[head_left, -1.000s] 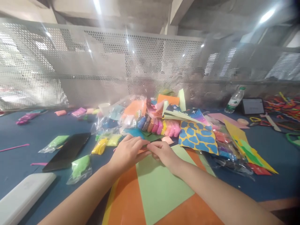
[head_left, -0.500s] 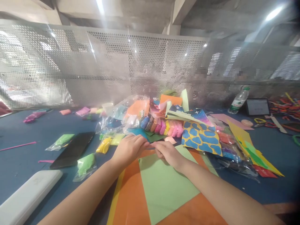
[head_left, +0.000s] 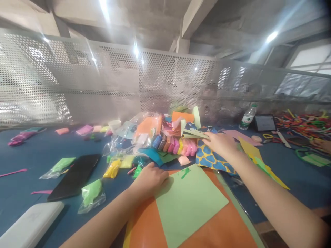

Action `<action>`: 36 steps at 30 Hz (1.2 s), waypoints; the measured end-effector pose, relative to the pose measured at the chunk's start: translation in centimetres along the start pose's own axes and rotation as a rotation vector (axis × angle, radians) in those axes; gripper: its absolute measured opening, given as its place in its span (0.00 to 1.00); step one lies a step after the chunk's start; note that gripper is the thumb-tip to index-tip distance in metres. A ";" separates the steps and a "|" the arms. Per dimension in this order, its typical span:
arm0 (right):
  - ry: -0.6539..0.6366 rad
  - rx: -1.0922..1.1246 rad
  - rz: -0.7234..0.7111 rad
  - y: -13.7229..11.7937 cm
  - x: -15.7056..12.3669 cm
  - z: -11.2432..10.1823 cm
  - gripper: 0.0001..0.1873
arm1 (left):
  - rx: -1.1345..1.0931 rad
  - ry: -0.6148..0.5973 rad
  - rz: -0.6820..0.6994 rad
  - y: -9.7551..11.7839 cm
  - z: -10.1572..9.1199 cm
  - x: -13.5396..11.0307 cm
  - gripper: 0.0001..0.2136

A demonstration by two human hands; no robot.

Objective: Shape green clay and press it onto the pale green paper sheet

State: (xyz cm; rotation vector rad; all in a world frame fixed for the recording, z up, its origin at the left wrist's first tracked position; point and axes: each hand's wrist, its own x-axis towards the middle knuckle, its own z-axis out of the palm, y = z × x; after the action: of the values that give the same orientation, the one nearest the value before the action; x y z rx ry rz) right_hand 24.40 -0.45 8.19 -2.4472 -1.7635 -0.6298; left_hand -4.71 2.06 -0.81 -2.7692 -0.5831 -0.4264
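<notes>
A light green paper sheet point(head_left: 190, 203) lies on an orange sheet point(head_left: 222, 227) in front of me. A small dark green clay bit point(head_left: 185, 171) sits near the green sheet's far edge. My left hand point(head_left: 150, 179) rests at the green sheet's left far corner, fingers curled loosely, nothing visible in it. My right hand point(head_left: 219, 144) reaches forward to the pile, fingers stretched out over a blue and yellow patterned sheet point(head_left: 210, 157) and touching a pale folded paper point(head_left: 195, 133).
Bags of coloured clay point(head_left: 173, 144) are heaped mid-table. A black phone point(head_left: 74, 176), a white case point(head_left: 28, 224) and green clay bags point(head_left: 91, 193) lie to the left. A water bottle point(head_left: 247, 117), a tablet point(head_left: 264, 123) and pipe cleaners point(head_left: 305, 124) stand at right, before a perforated metal screen.
My hands were together pinching something at the green sheet's far edge. My right hand has since reached forward right to the paper pile; a dark green bit now lies on the sheet.
</notes>
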 end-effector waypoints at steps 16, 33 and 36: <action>0.492 -0.015 -0.093 3.8 1.2 1.0 0.18 | -0.021 -0.044 -0.026 -0.6 -0.1 -0.1 0.15; 0.104 0.250 0.075 0.7 1.0 0.9 0.19 | -0.025 -0.044 -0.040 -0.5 -0.1 -0.1 0.14; 0.103 0.305 0.098 0.6 1.4 0.3 0.21 | -0.012 -0.043 -0.051 -0.4 -0.2 -0.2 0.14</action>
State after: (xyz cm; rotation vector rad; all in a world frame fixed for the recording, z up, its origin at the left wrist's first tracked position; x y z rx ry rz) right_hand 25.37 0.68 8.48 -2.2363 -1.5591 -0.4320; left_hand -5.07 2.25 -0.57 -2.7868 -0.6652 -0.3831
